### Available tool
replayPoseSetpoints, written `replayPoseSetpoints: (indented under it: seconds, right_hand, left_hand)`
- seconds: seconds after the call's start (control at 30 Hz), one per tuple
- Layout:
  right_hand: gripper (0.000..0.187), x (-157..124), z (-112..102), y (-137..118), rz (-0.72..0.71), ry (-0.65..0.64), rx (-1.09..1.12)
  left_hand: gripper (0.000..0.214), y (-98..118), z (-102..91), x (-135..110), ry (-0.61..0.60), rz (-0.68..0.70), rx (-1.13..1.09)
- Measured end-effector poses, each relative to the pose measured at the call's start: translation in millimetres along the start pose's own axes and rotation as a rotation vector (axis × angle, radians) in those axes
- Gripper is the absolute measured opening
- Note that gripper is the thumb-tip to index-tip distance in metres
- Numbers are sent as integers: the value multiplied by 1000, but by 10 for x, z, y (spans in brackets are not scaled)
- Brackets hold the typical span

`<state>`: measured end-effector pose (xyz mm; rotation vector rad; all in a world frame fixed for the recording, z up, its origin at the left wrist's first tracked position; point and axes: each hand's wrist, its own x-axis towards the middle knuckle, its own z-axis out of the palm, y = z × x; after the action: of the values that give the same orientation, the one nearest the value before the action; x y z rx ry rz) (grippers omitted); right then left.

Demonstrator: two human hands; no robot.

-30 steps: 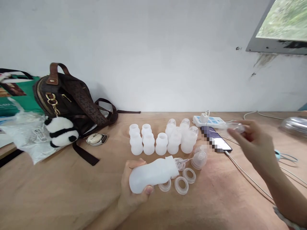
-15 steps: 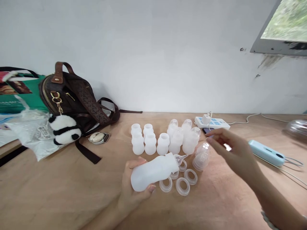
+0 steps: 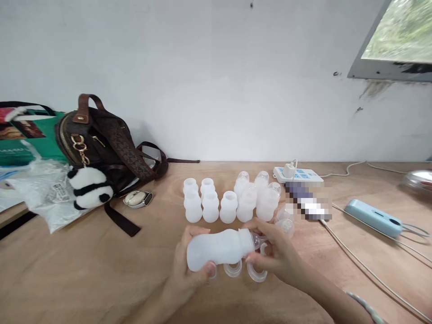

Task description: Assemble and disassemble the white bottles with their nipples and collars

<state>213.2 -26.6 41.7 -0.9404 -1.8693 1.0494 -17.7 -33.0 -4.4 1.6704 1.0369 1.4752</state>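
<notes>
Head cam: bottle base in L fingers, neck at R fingers.

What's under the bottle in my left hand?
A clear ring partly shows on the table beneath the bottle; another ring peeks out below your right hand. The bottle and right hand hide the rest; I can't tell what's there.

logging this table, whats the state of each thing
Held bottle: on its side, nipple at mouth
Left hand: closed around it
Right hand: at bottle's mouth, grip unclear
Five bottles: upright, uncovered
Four bottles: upright, under clear domes
Rings: lying flat
Power strip: plug inserted
Phone: cable attached
</notes>
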Motion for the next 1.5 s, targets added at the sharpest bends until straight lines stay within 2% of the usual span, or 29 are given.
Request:
replayPoseSetpoints:
  seconds: [0.07,0.13,0.2,0.23,0.27,0.33,0.4,0.43,0.53,0.57,0.67,0.7,0.77,0.87,0.93,1.0,1.07,1.17,1.27,1.33,1.43,1.5]
  right_hand:
    - [28,-13,-47,5,-138,-34,-134]
    - [47,-23,-72,24,-235,-36,-199]
    - [72,-33,-71,48,-220,-10,-184]
    - [74,-36,-64,55,-167,4,-156]
    - [66,-37,-57,56,-100,16,-121]
    - [38,-33,-50,37,18,18,-52]
    - [26,-25,-59,2,62,7,-15]
    - [30,-21,-67,-13,53,10,-8]
    - [62,-23,-81,-34,15,38,2]
    - [63,-26,-76,-34,37,35,1]
    - [38,-31,-49,-44,188,-37,-8]
    - [33,-29,-44,-54,207,-58,-18]
    - [27,-20,-59,-80,110,-60,-44]
    - [28,-12,-147,-108,-222,67,-85]
    - [30,-19,-224,-112,-282,148,-65]
    - [41,-35,-276,-108,-175,107,2]
    - [53,-53,-269,-99,-34,-37,69]
    - [60,-75,-157,-86,43,-192,75]
    - [50,-75,-58,-111,19,-168,-7]
    - [41,-54,-73,-171,5,-113,-69]
    - [26,11,-200,-313,21,-6,-204]
    - [18,67,-285,-407,72,35,-322]
  left_hand:
    - [46,50,-1,29,-21,-13,-46]
    - [41,83,-3,40,-18,-14,-49]
    - [40,89,-10,34,-2,22,14]
    - [39,84,-16,27,5,55,61]
    - [40,76,-22,20,6,96,106]
    - [42,57,-38,10,1,152,174]
    - [42,42,-51,8,4,150,215]
    - [42,37,-55,11,8,138,228]
    - [43,22,-58,20,21,136,251]
    - [43,15,-56,22,21,169,257]
    - [43,-9,-44,23,30,304,269]
    - [42,-12,-39,24,24,311,245]
    - [40,-4,-28,34,-8,226,136]
    - [40,36,-12,70,3,30,-52]
    - [43,65,-8,98,70,-35,-102]
    - [43,85,-10,113,133,-51,-104]
    - [42,92,-13,105,163,-23,-90]
    - [41,89,-10,67,100,63,-72]
    - [44,70,0,49,-11,91,-77]
    - [59,49,9,63,-48,93,-79]
    - [76,12,14,106,14,176,-58]
    - [68,-2,5,130,97,217,-53]
